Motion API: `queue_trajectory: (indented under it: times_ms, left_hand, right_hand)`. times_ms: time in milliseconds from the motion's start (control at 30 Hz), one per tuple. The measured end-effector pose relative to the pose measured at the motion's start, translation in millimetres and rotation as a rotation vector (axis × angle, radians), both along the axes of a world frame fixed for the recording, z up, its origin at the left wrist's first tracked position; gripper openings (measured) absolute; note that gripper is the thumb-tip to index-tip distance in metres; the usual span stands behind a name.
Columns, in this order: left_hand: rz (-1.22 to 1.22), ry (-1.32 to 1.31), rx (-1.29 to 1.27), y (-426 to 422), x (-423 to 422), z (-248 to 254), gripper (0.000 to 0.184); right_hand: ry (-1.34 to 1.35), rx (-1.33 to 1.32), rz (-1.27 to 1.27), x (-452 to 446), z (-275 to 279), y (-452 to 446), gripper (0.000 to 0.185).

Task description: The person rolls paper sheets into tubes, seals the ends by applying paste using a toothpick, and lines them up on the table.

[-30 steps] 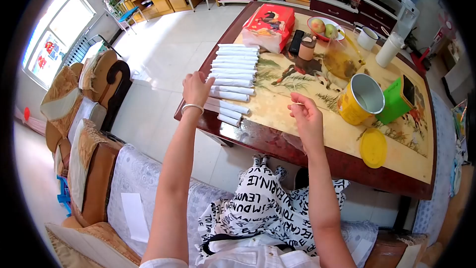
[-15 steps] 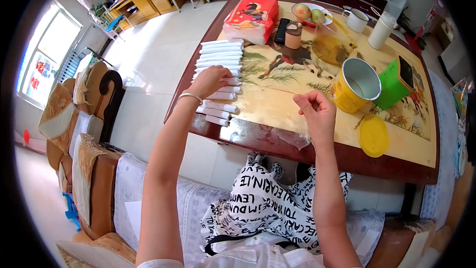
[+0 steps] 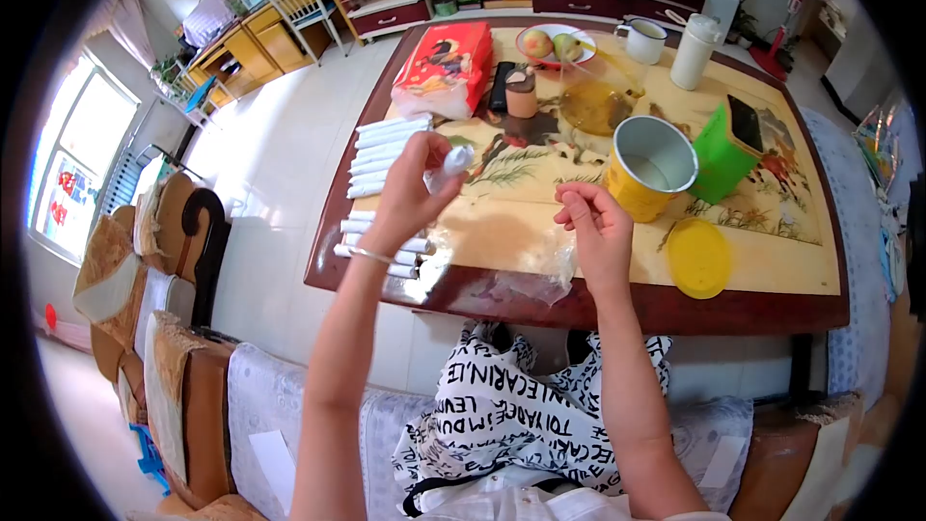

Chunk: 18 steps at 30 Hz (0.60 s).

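My left hand is closed around a white paper-like roll, raised above the table and pointing right. Beneath and beyond it, several similar white rolls lie side by side along the table's left edge, with a gap in the row partly behind my hand. My right hand hovers over the table's front part, thumb and fingers pinched together; whatever may be between them is too small to make out. Close to that hand are a crumpled clear plastic bag and an open yellow tin.
A yellow lid lies at the front right, near a green box. Farther back are a red package, a brown-topped jar, a black remote, a fruit plate, a mug and a white bottle.
My left hand has lifted a white roll out of the row and moved it right, leaving a gap. My right hand stays pinched. The view has shifted, showing more of the room's far side.
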<state>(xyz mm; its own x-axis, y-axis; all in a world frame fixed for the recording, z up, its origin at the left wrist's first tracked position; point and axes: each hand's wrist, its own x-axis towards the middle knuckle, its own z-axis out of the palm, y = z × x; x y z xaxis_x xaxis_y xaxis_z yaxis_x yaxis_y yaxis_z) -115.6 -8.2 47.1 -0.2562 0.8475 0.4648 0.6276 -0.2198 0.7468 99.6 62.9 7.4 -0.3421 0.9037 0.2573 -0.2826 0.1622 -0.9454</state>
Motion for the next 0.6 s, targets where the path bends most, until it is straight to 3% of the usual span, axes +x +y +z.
queue_trajectory:
  times_ms: [33,200,300,367,500,600]
  left_hand:
    - [-0.041,-0.183,0.061,3,20,-2,0.034]
    - [-0.060,-0.521,0.249,9,107,-11,0.041]
    - [-0.053,-0.328,0.275,9,141,-14,0.043]
    - [-0.068,-0.335,0.237,7,152,-18,0.045]
    - [-0.016,-0.212,0.204,4,159,-29,0.045]
    - [-0.010,-0.049,0.225,3,157,-35,0.046]
  right_hand:
    - [0.001,0.014,-0.012,2,1,0,0.017]
    - [0.122,0.021,-0.064,20,19,-12,0.016]
    - [0.186,0.022,-0.039,40,31,-15,0.018]
    - [0.213,0.136,0.058,50,31,-12,0.022]
    - [-0.003,0.317,0.075,68,26,-2,0.024]
    - [-0.009,0.261,0.123,72,25,0,0.023]
